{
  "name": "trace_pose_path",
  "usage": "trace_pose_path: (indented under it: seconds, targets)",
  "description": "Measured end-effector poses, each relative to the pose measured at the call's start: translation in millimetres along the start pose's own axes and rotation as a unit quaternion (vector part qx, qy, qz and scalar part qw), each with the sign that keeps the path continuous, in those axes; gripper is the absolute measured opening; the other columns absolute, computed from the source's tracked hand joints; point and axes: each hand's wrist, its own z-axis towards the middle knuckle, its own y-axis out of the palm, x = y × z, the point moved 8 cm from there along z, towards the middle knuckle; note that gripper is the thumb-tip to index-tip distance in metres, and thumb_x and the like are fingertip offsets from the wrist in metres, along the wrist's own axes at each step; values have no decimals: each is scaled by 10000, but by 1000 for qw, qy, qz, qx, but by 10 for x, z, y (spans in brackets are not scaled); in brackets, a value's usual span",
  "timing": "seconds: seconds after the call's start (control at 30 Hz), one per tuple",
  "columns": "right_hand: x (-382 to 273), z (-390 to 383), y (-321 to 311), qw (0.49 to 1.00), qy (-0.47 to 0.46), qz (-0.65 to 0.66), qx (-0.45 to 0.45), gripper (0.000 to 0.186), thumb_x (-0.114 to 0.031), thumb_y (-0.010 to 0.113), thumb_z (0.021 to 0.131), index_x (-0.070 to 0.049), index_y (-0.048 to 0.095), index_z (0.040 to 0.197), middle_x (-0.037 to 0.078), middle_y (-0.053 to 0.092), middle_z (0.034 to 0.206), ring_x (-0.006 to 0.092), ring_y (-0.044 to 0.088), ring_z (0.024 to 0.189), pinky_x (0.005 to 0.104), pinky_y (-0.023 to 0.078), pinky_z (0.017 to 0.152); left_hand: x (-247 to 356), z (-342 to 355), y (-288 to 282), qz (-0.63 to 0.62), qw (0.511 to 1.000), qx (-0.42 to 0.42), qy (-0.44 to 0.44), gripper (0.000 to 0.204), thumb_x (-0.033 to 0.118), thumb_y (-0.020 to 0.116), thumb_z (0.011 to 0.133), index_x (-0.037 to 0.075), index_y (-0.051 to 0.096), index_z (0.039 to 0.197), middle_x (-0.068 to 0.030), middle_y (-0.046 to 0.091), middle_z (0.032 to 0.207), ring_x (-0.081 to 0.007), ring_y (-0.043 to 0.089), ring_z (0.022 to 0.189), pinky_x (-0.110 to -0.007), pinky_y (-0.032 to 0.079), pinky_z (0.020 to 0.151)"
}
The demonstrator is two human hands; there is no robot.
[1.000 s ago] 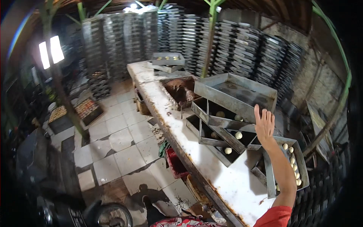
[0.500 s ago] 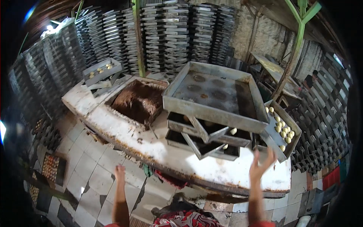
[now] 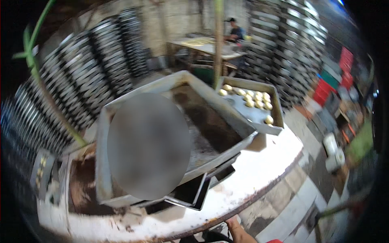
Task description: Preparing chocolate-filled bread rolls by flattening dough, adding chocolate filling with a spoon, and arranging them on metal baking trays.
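Observation:
At the table's front edge, low in the picture, is my right hand (image 3: 234, 227); its fingers are blurred and partly hidden, and nothing shows in it. My left hand is out of view. A large, deep metal tray (image 3: 221, 103) rests on top of smaller dark metal trays (image 3: 190, 196) set askew on the white table (image 3: 263, 156). A grey blurred patch covers much of the big tray's inside. Beyond its right corner, a shallower tray (image 3: 277, 99) carries several pale round dough balls (image 3: 258, 99).
On the left, a bin (image 3: 68, 178) holds brown filling (image 3: 83, 190). A small tray (image 3: 34, 166) with pale pieces lies past it. Tall stacks of metal trays (image 3: 73, 67) line the back. A wooden post (image 3: 218, 52) rises behind the table. Another person (image 3: 237, 31) sits at a far table.
My view has swung to the right and come closer to the large tray. My left hand has left the picture, and my right hand now appears low by the table edge.

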Motion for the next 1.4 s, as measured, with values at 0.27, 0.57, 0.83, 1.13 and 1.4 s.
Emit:
trace_pose_path:
  seconds: [0.27, 0.57, 0.83, 1.13, 1.4]
  targets:
    - [-342, 127, -109, 975, -172, 138, 37, 590, -549, 306, 892, -103, 464, 1244, 103, 489, 1279, 289, 458, 1130, 477, 369, 967, -1497, 784, 1908, 110, 979, -119, -124, 759, 643, 328, 851, 114, 330, 1395, -121, 352, 1422, -366, 351, 1276, -577, 302, 1018]
    - [-790, 621, -494, 980, -142, 130, 51, 589, -547, 298, 894, -103, 464, 1243, 102, 485, 1283, 291, 452, 1136, 478, 365, 970, -1929, 575, 1348, 107, 987, -72, -92, 754, 638, 328, 853, 114, 328, 1395, -122, 348, 1424, -369, 349, 1277, -577, 299, 1020]
    - [-560, 1435, -249, 992, -70, 101, -14, 587, -545, 292, 896, -103, 464, 1242, 102, 482, 1287, 292, 447, 1142, 479, 362, 973, -1480, 609, 785, 31, 998, -48, -8, 751, 633, 327, 855, 114, 326, 1396, -123, 345, 1425, -372, 347, 1278, -578, 296, 1022]
    - [-460, 1956, -504, 989, -76, 117, -41, 586, -543, 284, 899, -103, 464, 1242, 101, 478, 1291, 293, 441, 1148, 480, 358, 977, -1684, 869, 531, 12, 998, -57, 7, 746, 628, 326, 857, 113, 324, 1397, -124, 342, 1427, -375, 344, 1278, -578, 293, 1024]
    - [-478, 1684, -1292, 990, -79, 117, 0, 585, -541, 277, 901, -103, 464, 1241, 101, 474, 1295, 295, 435, 1154, 481, 355, 980, -1720, 636, -306, 35, 999, -14, 3, 743, 623, 326, 858, 113, 323, 1398, -125, 338, 1429, -378, 342, 1279, -578, 291, 1026]
